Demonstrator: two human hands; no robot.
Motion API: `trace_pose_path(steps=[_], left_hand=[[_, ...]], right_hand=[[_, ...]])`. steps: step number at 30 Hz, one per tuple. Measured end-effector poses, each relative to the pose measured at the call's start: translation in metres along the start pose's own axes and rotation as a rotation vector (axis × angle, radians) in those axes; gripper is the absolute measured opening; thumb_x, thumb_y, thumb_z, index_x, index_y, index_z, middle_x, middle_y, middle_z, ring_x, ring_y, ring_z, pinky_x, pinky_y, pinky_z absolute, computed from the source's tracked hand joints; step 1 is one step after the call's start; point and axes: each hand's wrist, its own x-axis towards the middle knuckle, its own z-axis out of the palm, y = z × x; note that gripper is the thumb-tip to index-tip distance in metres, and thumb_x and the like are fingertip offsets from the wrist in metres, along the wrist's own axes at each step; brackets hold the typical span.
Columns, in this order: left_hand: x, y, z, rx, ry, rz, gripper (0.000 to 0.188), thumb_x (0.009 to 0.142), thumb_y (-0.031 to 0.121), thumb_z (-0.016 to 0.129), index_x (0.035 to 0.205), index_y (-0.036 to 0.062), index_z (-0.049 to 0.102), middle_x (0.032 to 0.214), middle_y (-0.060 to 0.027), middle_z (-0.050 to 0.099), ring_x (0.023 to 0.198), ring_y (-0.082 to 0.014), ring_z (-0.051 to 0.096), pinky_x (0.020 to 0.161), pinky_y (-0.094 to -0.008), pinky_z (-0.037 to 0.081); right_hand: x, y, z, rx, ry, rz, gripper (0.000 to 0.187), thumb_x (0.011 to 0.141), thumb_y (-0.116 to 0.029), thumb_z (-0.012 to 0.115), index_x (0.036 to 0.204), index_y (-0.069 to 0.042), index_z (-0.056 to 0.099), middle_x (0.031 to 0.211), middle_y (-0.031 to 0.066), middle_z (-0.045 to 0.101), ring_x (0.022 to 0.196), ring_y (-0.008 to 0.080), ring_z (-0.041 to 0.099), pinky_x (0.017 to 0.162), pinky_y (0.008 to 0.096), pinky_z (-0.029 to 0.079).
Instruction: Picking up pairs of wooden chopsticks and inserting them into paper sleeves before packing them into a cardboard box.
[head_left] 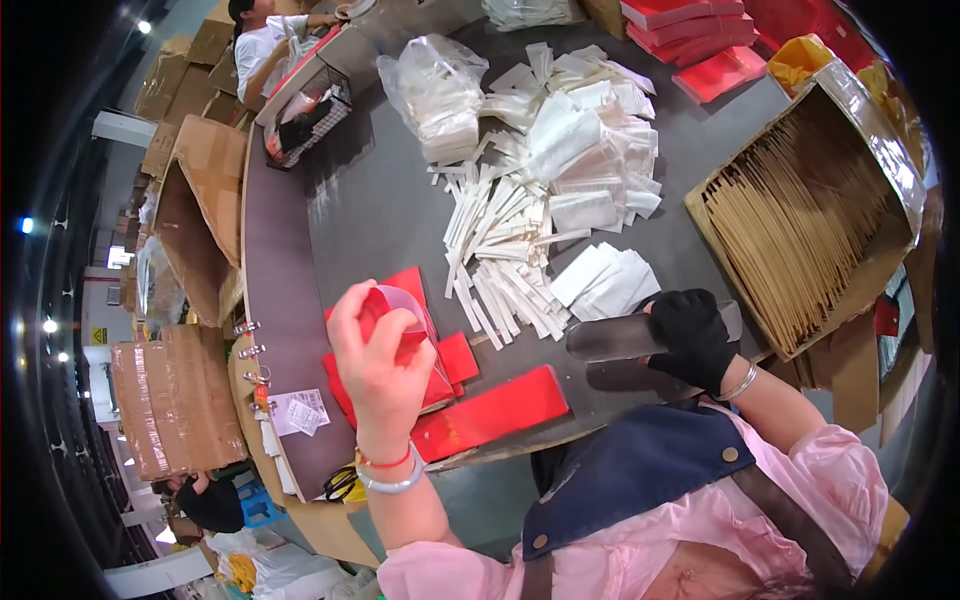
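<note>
My left hand, bare with a red cord and a bangle at the wrist, pinches a red paper packet whose upper edge curls open. More red packets lie under and around it, among them a long flat red packet near the table's front edge. In a black glove, my right hand grips a smoky, see-through flat piece with a rounded end, held low over the table. Just beyond it rest white packets and a heap of narrow white strips.
A pile of wider white packets and a clear bag cover the far middle. At right stands a carton of upright brown sheets. Red stacks lie far right; a wire basket stands far left, near another person.
</note>
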Motion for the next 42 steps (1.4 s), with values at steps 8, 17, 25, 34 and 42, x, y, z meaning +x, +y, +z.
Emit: trace_pose_path(steps=[8, 17, 25, 34, 42], left_hand=[[-0.140, -0.002, 0.105, 0.085, -0.253, -0.329, 0.048, 0.067, 0.031, 0.082, 0.104, 0.0050, 0.066, 0.121, -0.0154, 0.055, 0.114, -0.0335, 0.050, 0.098, -0.0477, 0.038], [-0.173, 0.014, 0.133, -0.053, -0.311, -0.594, 0.086, 0.066, 0.048, 0.082, 0.130, -0.0010, 0.052, 0.137, -0.0170, 0.046, 0.130, -0.0335, 0.039, 0.113, -0.0572, 0.014], [-0.177, 0.013, 0.133, -0.079, -0.324, -0.626, 0.088, 0.065, 0.048, 0.082, 0.131, -0.0007, 0.051, 0.138, -0.0154, 0.047, 0.131, -0.0325, 0.040, 0.113, -0.0579, 0.012], [-0.175, 0.018, 0.138, 0.001, -0.336, -0.558, 0.091, 0.066, 0.051, 0.080, 0.135, 0.0016, 0.046, 0.139, -0.0154, 0.044, 0.136, -0.0352, 0.032, 0.113, -0.0613, 0.010], [-0.175, 0.011, 0.134, -0.082, -0.356, -0.600, 0.093, 0.065, 0.052, 0.081, 0.136, 0.0024, 0.046, 0.140, -0.0147, 0.045, 0.137, -0.0349, 0.031, 0.113, -0.0608, 0.010]], right_hand=[[0.003, -0.018, 0.008, -0.036, -0.057, -0.092, 0.062, 0.061, -0.042, 0.080, 0.108, -0.009, 0.059, 0.108, 0.0105, 0.058, 0.105, 0.0294, 0.054, 0.098, 0.0466, 0.033], [0.013, -0.024, 0.014, -0.163, -0.166, -0.154, 0.062, 0.061, -0.041, 0.080, 0.110, -0.009, 0.060, 0.108, 0.0097, 0.059, 0.105, 0.0283, 0.055, 0.101, 0.0468, 0.031], [0.013, -0.023, 0.035, -0.035, -0.305, -0.209, 0.064, 0.065, -0.048, 0.076, 0.112, -0.007, 0.060, 0.111, 0.0125, 0.059, 0.107, 0.0315, 0.055, 0.099, 0.0491, 0.033], [0.022, -0.027, 0.019, -0.112, -0.221, -0.153, 0.063, 0.061, -0.043, 0.078, 0.111, -0.009, 0.059, 0.107, 0.0109, 0.057, 0.104, 0.0296, 0.054, 0.098, 0.0476, 0.032], [0.009, -0.023, 0.013, -0.162, -0.182, -0.193, 0.065, 0.061, -0.049, 0.078, 0.109, -0.009, 0.059, 0.106, 0.0111, 0.057, 0.102, 0.0293, 0.055, 0.096, 0.0466, 0.035]])
